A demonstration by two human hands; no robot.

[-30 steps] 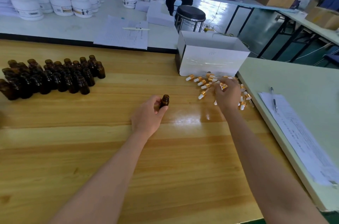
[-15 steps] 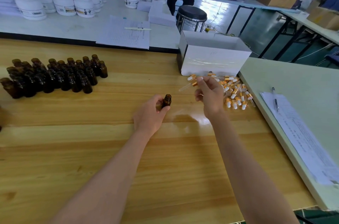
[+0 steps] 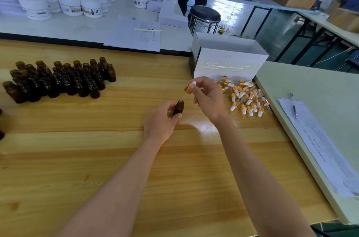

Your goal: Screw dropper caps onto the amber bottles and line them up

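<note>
— How far along does the job look?

— Early, I'd judge. A crowd of uncapped amber bottles [image 3: 58,79] stands at the far left of the wooden table [image 3: 97,168], mouths open, and I see no row of capped ones anywhere. Something dark sits at the very left edge, but I cannot tell what it is. On the right, just in front of the white box [image 3: 229,61], lies a heap of dropper caps [image 3: 245,98], gold collars and white bulbs, all loose.

— And the one in hand?

— The left hand [image 3: 161,120] has its fingers and thumb curled round a single amber bottle [image 3: 179,107], held upright near the middle of the table, its neck clear of the fingers. The right hand [image 3: 208,98] pinches a dropper cap [image 3: 189,88] between thumb and fingertips, tilted, bulb up.

— Are they touching?

— The cap sits just above and slightly right of the bottle's mouth, with the collar not yet seated. The glass pipette is too faint to say whether its tip is inside.

— So what's left?

— Nearly everything: seat and twist this one, then all the rest, then line them up.
</note>
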